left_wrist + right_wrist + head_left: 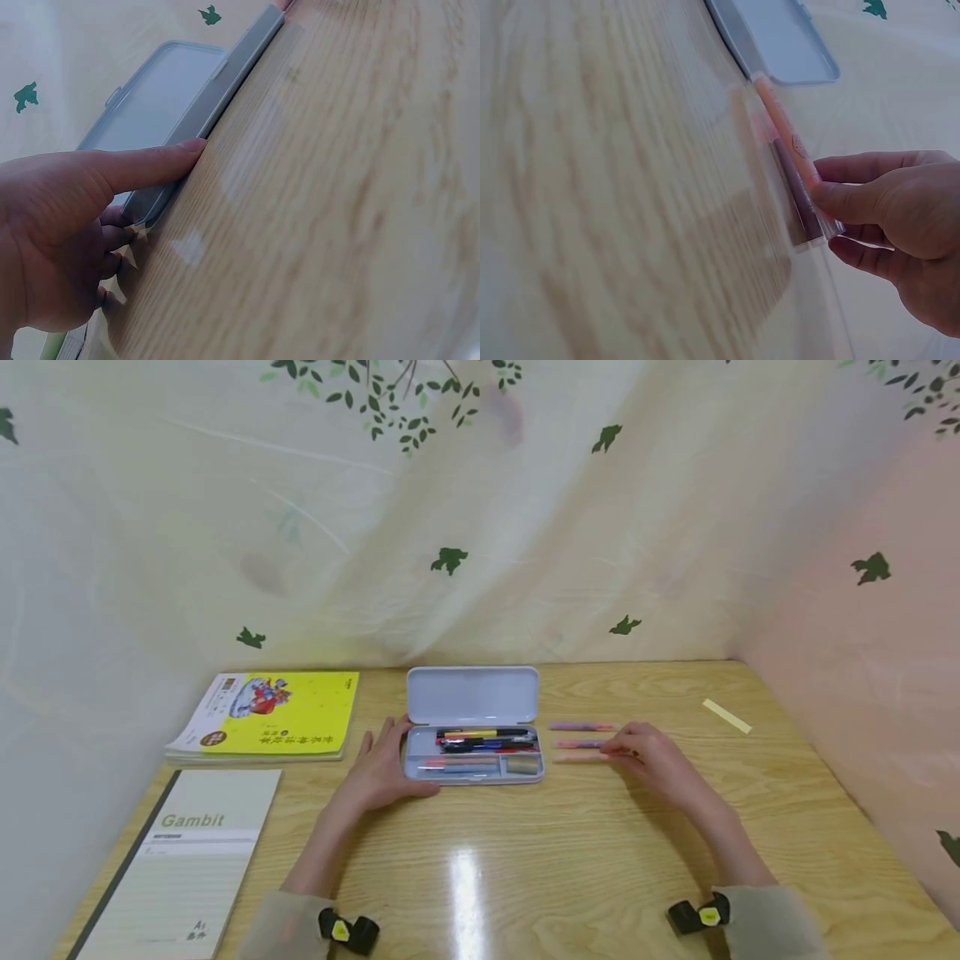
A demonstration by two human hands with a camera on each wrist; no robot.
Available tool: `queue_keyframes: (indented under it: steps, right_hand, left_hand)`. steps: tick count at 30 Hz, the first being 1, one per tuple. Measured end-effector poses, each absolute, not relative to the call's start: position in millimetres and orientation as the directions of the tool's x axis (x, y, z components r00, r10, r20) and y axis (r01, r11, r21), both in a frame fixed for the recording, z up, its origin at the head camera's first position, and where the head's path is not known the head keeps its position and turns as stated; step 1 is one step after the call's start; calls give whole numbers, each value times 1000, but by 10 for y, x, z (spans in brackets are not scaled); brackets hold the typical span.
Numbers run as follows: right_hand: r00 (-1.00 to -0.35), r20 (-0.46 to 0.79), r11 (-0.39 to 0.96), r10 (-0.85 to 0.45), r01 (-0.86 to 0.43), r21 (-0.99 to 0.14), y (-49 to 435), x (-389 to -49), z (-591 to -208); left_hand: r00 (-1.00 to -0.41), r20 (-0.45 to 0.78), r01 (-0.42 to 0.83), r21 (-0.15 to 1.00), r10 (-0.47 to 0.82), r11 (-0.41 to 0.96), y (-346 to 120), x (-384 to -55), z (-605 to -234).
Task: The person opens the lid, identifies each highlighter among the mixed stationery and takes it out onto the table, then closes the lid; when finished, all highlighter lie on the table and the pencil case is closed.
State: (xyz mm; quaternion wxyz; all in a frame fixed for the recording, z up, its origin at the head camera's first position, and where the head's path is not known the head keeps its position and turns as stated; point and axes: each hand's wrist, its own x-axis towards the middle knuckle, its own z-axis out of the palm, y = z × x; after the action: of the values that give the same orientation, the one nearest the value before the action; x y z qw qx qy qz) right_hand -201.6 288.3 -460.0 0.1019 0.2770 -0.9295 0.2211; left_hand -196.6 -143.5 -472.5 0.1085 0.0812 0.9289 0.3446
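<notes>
A pale blue pencil case (474, 781) stands with its lid (472, 695) tipped back, and pens (487, 744) and an eraser (522, 764) lie inside. My left hand (378, 772) grips its left end; in the left wrist view the thumb (161, 166) presses the front side while the other fingers bend around the corner. To the right of the case, my right hand (647, 756) pinches a peach-coloured pen (784, 124) between thumb and fingers, its far end pointing at the case. Just behind it lie a purple pen (577, 744) and another purple pen (573, 727).
Yellow books (315, 706) lie stacked at the back left, with a Gambit notebook (187, 877) in front of them. A pale yellow strip (726, 716) rests at the back right of the wooden table (570, 860). A leaf-patterned curtain (525, 527) hangs behind.
</notes>
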Motion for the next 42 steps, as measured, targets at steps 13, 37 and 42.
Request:
queue_keyframes:
  steps: [13, 37, 42]
  right_hand:
    - [-858, 251, 795, -448, -511, -328, 2870, -2000, -4592]
    - [-858, 249, 797, -449, -511, -324, 2848, -2009, -4607]
    - [-861, 245, 797, -446, -507, -329, 2844, -2009, -4610]
  left_hand:
    - [-963, -141, 83, 656, 230, 750, -1425, -1966, -4729]
    - [-962, -148, 80, 652, 230, 754, -1430, -1961, -4704]
    - [-962, -151, 78, 650, 228, 756, -1431, -1962, -4703]
